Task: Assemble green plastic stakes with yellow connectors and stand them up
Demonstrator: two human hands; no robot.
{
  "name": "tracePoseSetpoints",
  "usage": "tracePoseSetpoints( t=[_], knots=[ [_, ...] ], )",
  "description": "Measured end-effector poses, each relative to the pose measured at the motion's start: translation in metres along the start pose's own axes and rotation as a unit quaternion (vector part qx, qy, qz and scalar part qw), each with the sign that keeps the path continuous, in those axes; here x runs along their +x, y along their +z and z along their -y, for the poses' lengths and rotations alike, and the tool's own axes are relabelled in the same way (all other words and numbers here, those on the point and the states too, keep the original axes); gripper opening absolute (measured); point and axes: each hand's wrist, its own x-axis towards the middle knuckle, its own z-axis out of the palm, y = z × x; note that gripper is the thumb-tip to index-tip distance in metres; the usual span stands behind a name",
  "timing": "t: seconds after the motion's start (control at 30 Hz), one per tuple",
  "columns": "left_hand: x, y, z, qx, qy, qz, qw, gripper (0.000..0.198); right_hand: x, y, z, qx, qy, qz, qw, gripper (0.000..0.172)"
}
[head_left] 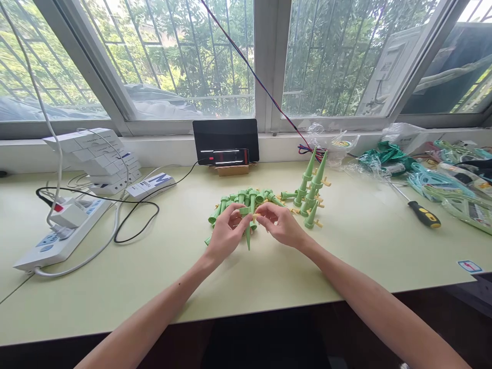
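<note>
My left hand (227,230) is closed around a green plastic watering spike (248,240), its point tilted down toward me. Pinched in my right hand (283,226) is a small yellow valve (255,218), held against the spike's side; whether it is seated there I cannot tell. Just beyond my hands lies a heap of green spikes (242,196), partly hidden by my fingers. To the right, several spikes with yellow valves are stacked upright in columns (315,180), and a shorter one (311,215) stands in front.
A phone (230,156) leans on a stand before a black tablet (226,134). At left are a power strip (65,241), looping cables and stacked white boxes (103,159). On the right lie a screwdriver (424,214) and bagged items (442,182). Windows back the table (238,292).
</note>
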Motion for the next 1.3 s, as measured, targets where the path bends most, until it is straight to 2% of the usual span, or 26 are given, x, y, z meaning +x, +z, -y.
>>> tracePoseSetpoints(
  t=[0.23,0.43,0.6,0.8,1.3],
  knots=[
    [0.0002,-0.0002,0.0009,-0.003,0.0,0.004,1.0,0.03,0.0009,0.0004,-0.0005,-0.001,-0.005,0.005,1.0,0.023],
    [0.0004,0.0,-0.0002,-0.011,-0.005,0.013,1.0,0.03,0.0011,0.001,-0.0027,-0.017,0.011,0.01,1.0,0.036],
    [0.0,-0.0006,-0.0014,0.001,-0.008,-0.001,1.0,0.031,0.0004,0.0003,-0.0012,-0.004,0.001,0.003,1.0,0.025],
    [-0.0008,-0.0009,-0.0016,-0.001,-0.006,0.0,1.0,0.03,0.0002,0.0007,-0.0012,0.002,-0.009,0.002,1.0,0.022],
    [-0.0008,-0.0003,-0.001,-0.005,-0.01,0.019,1.0,0.029,0.0006,0.0004,-0.0029,-0.008,0.004,0.021,1.0,0.037]
  ],
)
